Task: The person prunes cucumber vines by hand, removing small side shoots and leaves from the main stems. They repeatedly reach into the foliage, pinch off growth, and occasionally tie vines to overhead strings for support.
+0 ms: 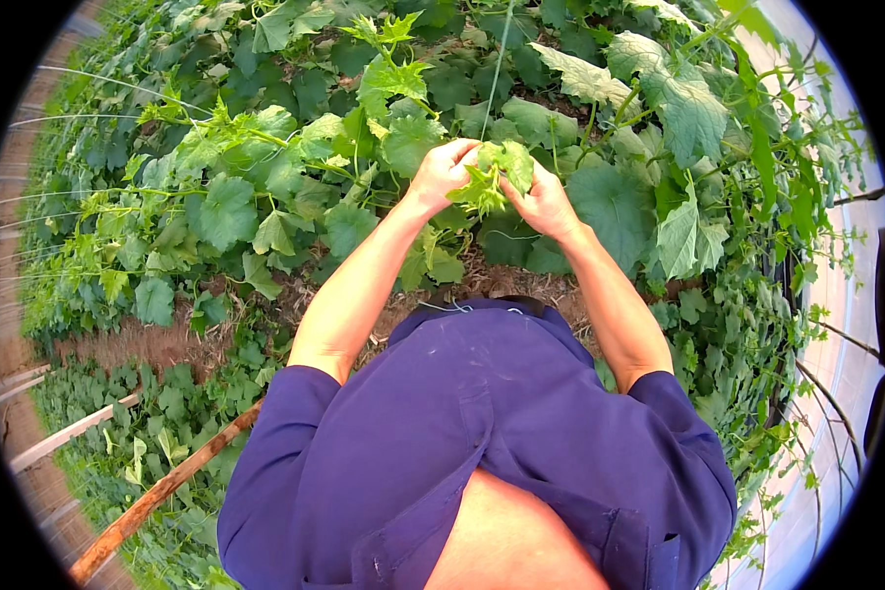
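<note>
Both my hands are raised in front of me at a leafy vine tip with small bright green leaves. My left hand has its fingers closed at the left side of the tip, some of them behind the leaves. Pinched in from the right, my right hand grips the vine just under a broader young leaf. A thin pale string runs from the hands up past the top of the view. The stem itself is mostly covered by leaves and fingers.
Dense rows of broad-leaved vines stand ahead and to both sides, several tied to strings. Large leaves crowd beside my right hand. A wooden pole slants at lower left. Straw-strewn soil shows below my forearms. Pale sheeting with dark curved bars lines the right.
</note>
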A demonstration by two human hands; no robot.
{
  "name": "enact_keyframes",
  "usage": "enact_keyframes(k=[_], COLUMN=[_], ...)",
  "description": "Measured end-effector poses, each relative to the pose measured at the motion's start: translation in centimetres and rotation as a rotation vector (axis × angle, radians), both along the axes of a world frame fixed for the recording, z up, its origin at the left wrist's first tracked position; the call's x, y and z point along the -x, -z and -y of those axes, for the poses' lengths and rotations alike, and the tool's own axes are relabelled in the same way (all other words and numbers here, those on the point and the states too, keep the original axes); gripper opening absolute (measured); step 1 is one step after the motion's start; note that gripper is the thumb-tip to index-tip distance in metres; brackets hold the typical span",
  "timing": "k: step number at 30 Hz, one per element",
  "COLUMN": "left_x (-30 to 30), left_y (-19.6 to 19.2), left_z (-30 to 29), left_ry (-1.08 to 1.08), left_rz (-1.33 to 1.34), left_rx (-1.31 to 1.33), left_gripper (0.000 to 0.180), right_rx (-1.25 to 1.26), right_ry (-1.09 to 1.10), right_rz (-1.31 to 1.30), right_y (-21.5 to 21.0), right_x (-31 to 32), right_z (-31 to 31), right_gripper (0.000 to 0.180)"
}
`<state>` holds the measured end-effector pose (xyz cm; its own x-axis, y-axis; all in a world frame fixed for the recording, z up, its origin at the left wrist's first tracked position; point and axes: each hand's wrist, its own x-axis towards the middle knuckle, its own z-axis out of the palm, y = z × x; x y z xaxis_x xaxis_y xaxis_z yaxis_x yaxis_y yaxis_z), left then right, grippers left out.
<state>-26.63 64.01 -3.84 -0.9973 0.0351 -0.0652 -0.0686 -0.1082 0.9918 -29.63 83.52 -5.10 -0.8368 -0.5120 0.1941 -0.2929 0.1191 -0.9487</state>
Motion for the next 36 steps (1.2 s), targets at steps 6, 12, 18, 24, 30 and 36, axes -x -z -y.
enact_keyframes(k=[6,12,18,24,30,36], left_x=[1.0,1.5,1.9,1.7,1.0,-1.1], left_y=[0.5,0.1,1.3,-0.7,0.6,-1.3], left_z=[-1.0,-2.5,-2.2,-2.7,-2.6,-2.7], left_ry=[-0.035,0.032,0.112,-0.014,0.039,0.12], left_rz=[-0.041,-0.026,-0.101,0.297,-0.108,-0.134], left_rx=[0.066,-0.046,-0.41,-0.67,0.257,0.405], left_gripper=[0.029,0.042,0.05,0.049,0.037,0.032], right_rx=[-0.37,-0.044,0.274,0.196,0.007,0.094], right_ry=[0.07,0.184,-0.244,-0.199,-0.025,-0.016], right_rz=[-0.747,-0.025,0.406,0.249,-0.318,0.138], right_y=[-1.1,-0.6,-1.3,-1.6,-0.6,8.1], right_x=[3.4,5.4,5.0,4.8,3.4,3.1], right_z=[-1.5,-0.7,-1.2,-1.4,-1.9,-2.7], right_gripper=[0.018,0.019,0.019,0.014,0.022,0.022])
